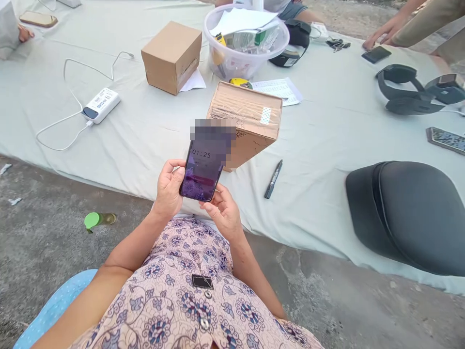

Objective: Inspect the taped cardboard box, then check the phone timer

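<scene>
A smartphone is held upright in front of me, its screen showing 01:25 on a purple background. My left hand grips the phone's left edge, thumb along the side. On the lower right edge, my right hand has its fingers closed around the corner. Blurred squares cover the top of the screen. Just behind the phone stands a taped cardboard box, partly hidden by it. A black marker lies on the cloth to the right of my hands.
On the cloth-covered table are a second cardboard box, a filled plastic basin, a white power bank with cable, headsets and a large black padded case. A co-worker's hand rests at the far right. A green-capped bottle is on the ground.
</scene>
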The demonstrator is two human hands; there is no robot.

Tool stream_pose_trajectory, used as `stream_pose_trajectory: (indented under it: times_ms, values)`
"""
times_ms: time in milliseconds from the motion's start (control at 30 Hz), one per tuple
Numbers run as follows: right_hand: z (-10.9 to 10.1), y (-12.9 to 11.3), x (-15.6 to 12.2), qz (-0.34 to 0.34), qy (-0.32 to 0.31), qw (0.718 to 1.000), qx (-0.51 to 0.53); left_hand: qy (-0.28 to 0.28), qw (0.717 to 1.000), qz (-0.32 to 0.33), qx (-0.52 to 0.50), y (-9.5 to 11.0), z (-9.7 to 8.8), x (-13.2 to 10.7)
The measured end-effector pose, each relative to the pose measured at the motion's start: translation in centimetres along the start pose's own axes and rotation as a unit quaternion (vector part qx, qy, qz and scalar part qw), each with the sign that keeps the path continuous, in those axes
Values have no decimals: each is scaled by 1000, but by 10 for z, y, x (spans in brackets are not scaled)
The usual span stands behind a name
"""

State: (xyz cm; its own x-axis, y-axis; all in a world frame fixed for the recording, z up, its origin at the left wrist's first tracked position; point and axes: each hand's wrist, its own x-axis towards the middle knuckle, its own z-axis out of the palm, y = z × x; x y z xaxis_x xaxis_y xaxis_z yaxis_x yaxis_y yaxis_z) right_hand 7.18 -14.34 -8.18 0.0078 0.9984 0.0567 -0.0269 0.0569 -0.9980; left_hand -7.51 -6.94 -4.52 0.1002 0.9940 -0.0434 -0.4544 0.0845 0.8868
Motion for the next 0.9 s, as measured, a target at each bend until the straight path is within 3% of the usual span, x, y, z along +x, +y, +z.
stream_pose_trajectory:
  times_ms: [300,900]
  values:
    - [7,-5,1,31,73,997,2,-12,1000,-17,9,-4,4,-2]
    - [4,-4,0,19,60,998,-5,-4,999,-23,-39,2,10,-3]
